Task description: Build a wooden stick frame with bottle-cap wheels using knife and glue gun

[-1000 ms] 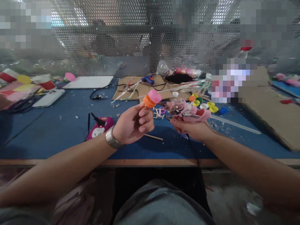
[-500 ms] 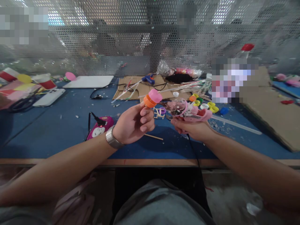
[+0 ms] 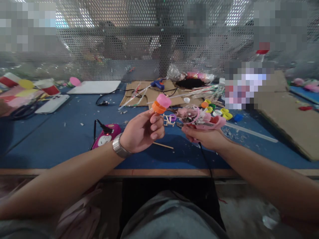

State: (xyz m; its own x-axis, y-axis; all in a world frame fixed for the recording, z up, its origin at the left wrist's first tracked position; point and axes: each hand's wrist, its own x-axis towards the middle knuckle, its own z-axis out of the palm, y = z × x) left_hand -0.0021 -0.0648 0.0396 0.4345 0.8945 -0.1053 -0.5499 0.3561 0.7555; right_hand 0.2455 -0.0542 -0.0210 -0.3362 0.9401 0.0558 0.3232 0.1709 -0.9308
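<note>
Between the thumb and fingers of my left hand (image 3: 144,129) is an orange bottle cap (image 3: 159,107), held above the table. A pink bottle cap (image 3: 163,100) sits against its upper side. My right hand (image 3: 205,135) is wrapped round a pink glue gun (image 3: 209,120) whose front is grimy and bound with clear material. The gun's dark nozzle points left, close to the caps; whether it touches them I cannot tell. On the table behind my left fingers lie a small frame of wooden sticks (image 3: 169,120) and a purple cap (image 3: 172,117).
A magenta power strip (image 3: 107,134) with a plugged-in cord lies left. Behind are cardboard (image 3: 133,94), a blue glue gun (image 3: 158,84) and a white board (image 3: 96,87). Several coloured caps (image 3: 225,114) lie right, near a cardboard slab (image 3: 286,113). A wooden stick (image 3: 163,145) lies in front.
The pink and orange caps have shifted very slightly left and up in my left hand. My right hand and the pink glue gun stay almost still.
</note>
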